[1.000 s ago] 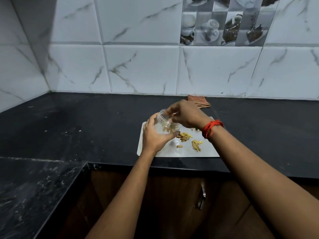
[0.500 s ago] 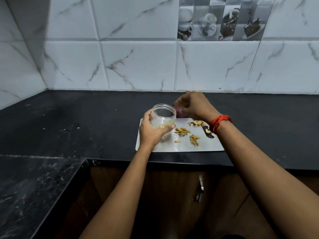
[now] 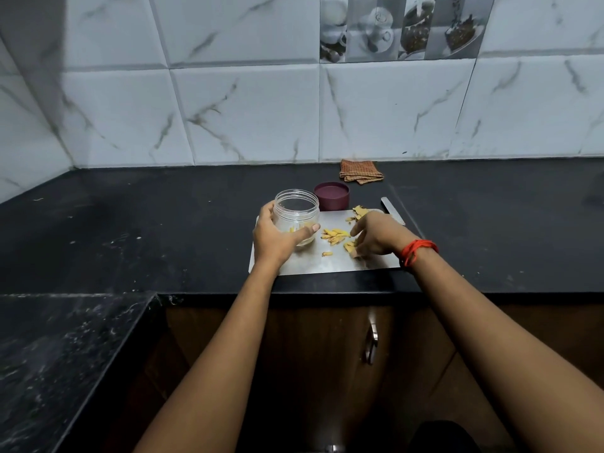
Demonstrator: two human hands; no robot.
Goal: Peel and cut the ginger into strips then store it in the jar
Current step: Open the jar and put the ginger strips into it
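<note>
A clear plastic jar (image 3: 295,209) stands upright on the left part of the steel cutting board (image 3: 307,264), a few ginger strips inside it. My left hand (image 3: 276,237) grips the jar from its left side, thumb across the front. Yellow ginger strips (image 3: 335,236) lie in small heaps at the board's middle. My right hand (image 3: 376,235), red thread at the wrist, is down on the board with its fingers curled round a heap of strips (image 3: 349,247). Ginger peels (image 3: 359,211) sit at the board's far edge.
The jar's maroon lid (image 3: 331,196) lies upside down on the black counter (image 3: 130,230) just behind the board. A knife blade (image 3: 392,210) shows right of the peels. A folded checked cloth (image 3: 359,171) lies by the tiled wall. The counter edge and cabinet door are below.
My right hand left the jar's mouth, reached toward the lid behind the board, then came down onto the strips. The jar was lowered from a tilt to upright on the board.
</note>
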